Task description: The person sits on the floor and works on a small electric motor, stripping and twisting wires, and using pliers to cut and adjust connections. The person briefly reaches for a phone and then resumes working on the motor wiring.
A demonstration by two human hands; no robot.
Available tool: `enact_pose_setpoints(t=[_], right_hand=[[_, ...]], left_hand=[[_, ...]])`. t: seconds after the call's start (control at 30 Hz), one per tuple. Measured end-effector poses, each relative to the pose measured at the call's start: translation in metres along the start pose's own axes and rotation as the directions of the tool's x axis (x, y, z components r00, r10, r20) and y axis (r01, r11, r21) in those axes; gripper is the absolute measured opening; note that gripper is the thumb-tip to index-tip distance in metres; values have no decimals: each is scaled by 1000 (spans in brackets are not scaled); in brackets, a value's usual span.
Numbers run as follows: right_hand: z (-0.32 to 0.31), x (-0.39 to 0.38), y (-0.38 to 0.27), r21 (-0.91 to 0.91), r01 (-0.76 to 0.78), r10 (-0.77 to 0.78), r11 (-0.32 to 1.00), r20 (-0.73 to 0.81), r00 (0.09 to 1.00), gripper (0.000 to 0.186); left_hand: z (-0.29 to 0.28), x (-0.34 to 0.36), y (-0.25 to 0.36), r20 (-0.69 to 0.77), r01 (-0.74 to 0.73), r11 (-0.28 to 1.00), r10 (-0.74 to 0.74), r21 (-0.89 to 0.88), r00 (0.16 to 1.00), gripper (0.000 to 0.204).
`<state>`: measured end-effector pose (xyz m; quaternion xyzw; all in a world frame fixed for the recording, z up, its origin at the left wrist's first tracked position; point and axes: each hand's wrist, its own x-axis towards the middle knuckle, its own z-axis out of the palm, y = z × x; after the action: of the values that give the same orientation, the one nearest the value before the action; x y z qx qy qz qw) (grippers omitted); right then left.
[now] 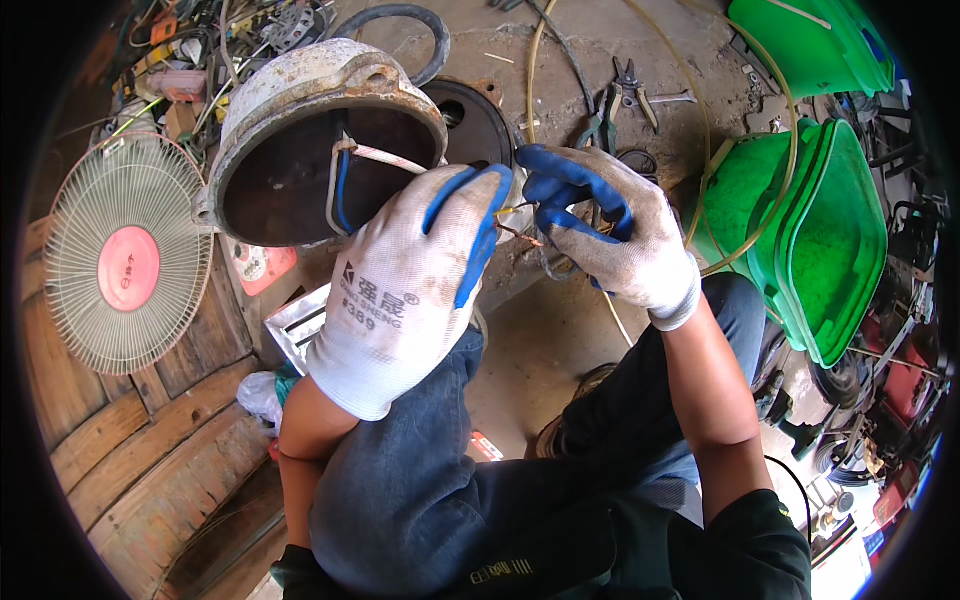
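Observation:
Both my hands wear white work gloves with blue-coated fingers, stained with dirt. My left hand [405, 280], its back turned up, is closed around thin electrical wires; most of its grip is hidden behind the knuckles. A yellow wire [508, 210] and a reddish-brown wire with a bare copper end [525, 238] stick out past its fingers. My right hand [615, 220] has its curled thumb and fingertips pinched at the yellow wire's tip. Left of them, a rusty, grey cast-metal housing [325, 100] lies tilted with its dark hollow facing me. White and blue leads [342, 190] come out of it.
Pliers [630, 95] and other hand tools lie on the ground ahead. Green plastic bins [820, 240] stand at right, with a yellowish hose [795, 150] looping past. A fan grille [130, 255] rests at left by wooden boards [160, 440]. A black rubber ring [440, 40] lies beyond the housing.

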<state>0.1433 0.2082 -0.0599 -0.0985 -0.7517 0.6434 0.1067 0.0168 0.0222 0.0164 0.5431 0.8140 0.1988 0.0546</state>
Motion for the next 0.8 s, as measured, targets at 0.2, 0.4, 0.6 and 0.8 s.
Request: enact_pose_setpoints(t=[0.2,0.4,0.6,0.8], right_hand=[[17,-3,1,118,76,-61,990,-124,990,47],[26,-7,-1,190,21,2,981,-122,993,44],[37,-12,2,124,102,-77,987,-189,979,43],[55,-2,9,-27,291,-289,956,-223,931,31]], left_hand=[[-10,-2,5,31,-53,996,51,70,998,37],[-9,-4,14,-119,48,991,-63,-123,991,26],[-10,-2,20,-131,168,986,-167,0,977,30],[-19,4,16,-97,147,986,-139,81,986,27]])
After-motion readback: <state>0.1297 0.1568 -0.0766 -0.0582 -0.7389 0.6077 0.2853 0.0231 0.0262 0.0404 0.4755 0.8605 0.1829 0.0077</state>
